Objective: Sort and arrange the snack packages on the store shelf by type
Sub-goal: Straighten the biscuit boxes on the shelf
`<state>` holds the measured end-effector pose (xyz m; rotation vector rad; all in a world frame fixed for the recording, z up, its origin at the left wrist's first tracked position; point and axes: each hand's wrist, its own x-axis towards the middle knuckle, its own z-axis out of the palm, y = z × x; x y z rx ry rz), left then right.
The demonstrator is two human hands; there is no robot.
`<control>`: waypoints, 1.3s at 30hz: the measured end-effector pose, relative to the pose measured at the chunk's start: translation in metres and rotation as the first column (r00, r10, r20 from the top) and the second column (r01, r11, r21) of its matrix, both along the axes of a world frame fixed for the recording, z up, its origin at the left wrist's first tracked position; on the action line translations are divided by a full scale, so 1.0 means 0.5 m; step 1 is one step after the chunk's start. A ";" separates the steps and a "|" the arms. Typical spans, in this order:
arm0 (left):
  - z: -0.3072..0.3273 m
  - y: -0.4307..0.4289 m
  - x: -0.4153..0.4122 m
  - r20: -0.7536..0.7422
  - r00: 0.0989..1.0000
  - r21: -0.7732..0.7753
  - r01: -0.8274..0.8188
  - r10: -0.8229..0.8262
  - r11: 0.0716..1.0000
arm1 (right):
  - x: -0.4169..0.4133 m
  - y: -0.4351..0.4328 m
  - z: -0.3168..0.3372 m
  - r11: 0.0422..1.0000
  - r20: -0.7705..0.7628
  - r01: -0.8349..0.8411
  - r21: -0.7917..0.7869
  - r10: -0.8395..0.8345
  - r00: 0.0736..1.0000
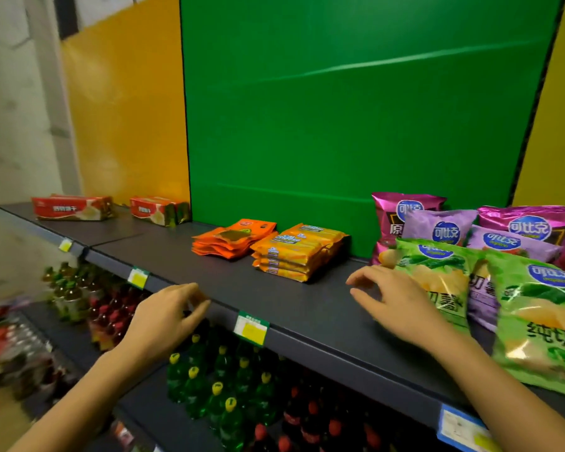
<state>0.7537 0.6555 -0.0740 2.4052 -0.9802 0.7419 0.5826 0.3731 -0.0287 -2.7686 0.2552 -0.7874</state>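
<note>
On the dark shelf (294,308) lie two red cracker packs (71,207) (155,211) at the far left, a stack of orange pouches (232,239) and a stack of yellow-orange biscuit packs (299,252) in the middle. Green chip bags (437,278) (542,321), purple ones (437,228) and magenta ones (402,210) crowd the right. My right hand (395,301) hovers with fingers spread, its back against the nearer green bag. My left hand (168,318) sits at the shelf's front edge, fingers loosely curled, holding nothing.
Price tags (251,327) (138,277) hang on the shelf's front lip. Below stand green bottles with yellow caps (216,386) and red-capped dark bottles (310,415). A green panel (356,109) and a yellow panel (124,109) back the shelf.
</note>
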 end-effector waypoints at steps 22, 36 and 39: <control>0.022 0.126 0.491 -0.193 0.978 -0.129 0.060 -0.084 0.990 | 0.568 0.267 0.000 0.985 -0.040 -0.042 0.165 0.049 0.998; 0.034 0.432 0.802 -0.170 0.930 0.058 -0.320 0.325 0.946 | 0.987 0.410 0.046 0.968 -0.152 -0.225 -0.108 0.207 0.966; 0.032 0.533 0.867 -0.158 0.902 0.033 -0.401 0.401 0.915 | 1.055 0.437 0.046 0.968 -0.154 -0.205 -0.148 0.182 0.971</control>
